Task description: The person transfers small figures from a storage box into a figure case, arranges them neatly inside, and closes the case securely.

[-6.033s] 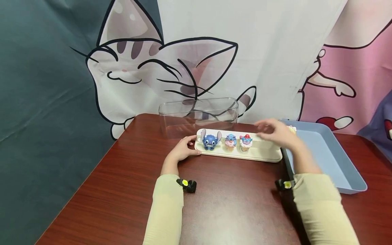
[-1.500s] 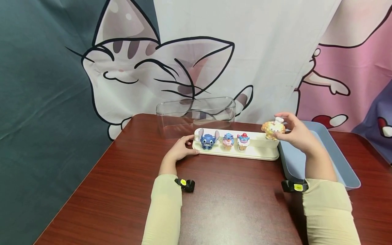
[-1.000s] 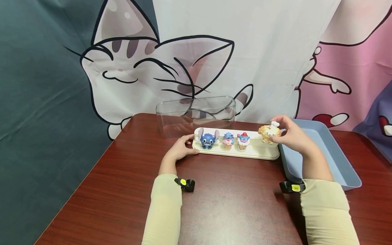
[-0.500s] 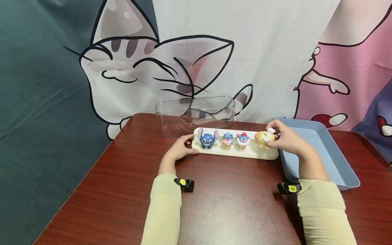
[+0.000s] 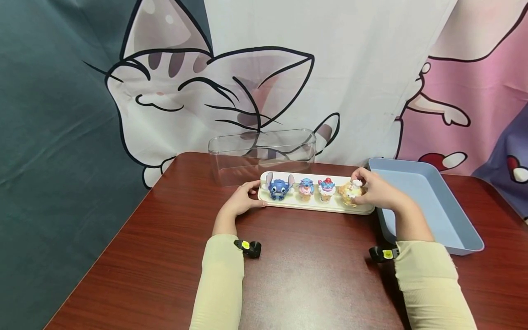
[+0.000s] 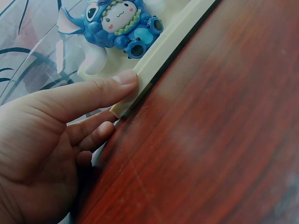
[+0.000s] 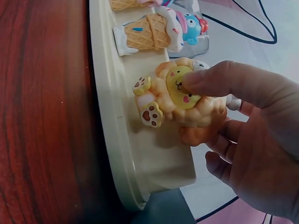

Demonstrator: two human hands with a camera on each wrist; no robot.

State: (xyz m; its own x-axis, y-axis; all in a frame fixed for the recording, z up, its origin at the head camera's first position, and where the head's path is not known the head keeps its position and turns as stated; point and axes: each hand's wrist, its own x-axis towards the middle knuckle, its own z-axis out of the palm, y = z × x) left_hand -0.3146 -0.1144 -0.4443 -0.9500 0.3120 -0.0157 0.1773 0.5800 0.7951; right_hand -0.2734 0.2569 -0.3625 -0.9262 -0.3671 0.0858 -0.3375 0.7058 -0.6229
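A long cream display base (image 5: pixel 321 207) with a raised back step lies on the table. My left hand (image 5: pixel 239 200) grips its left end, thumb on the front edge, as the left wrist view shows. On it stand a blue big-eared figurine (image 5: pixel 279 189), a blue-and-pink ice-cream-cone figurine (image 5: pixel 306 189) and a red-topped cone figurine (image 5: pixel 326 189). At the right part of the base my right hand (image 5: pixel 377 190) pinches a yellow lion figurine (image 7: pixel 184 95), its thumb over the face. The lion's feet are over the base's lower level; whether they touch is unclear.
Behind the base stands a clear plastic cover (image 5: pixel 264 158). A light-blue tray (image 5: pixel 433 206) sits close to the base's right end, partly under my right forearm. A printed cat curtain (image 5: pixel 165 91) hangs behind the brown table (image 5: pixel 165 256).
My right hand has brought the lion figurine leftward and down, from above the base's right end to beside the red-topped cone. My left hand has stayed at the base's left end.
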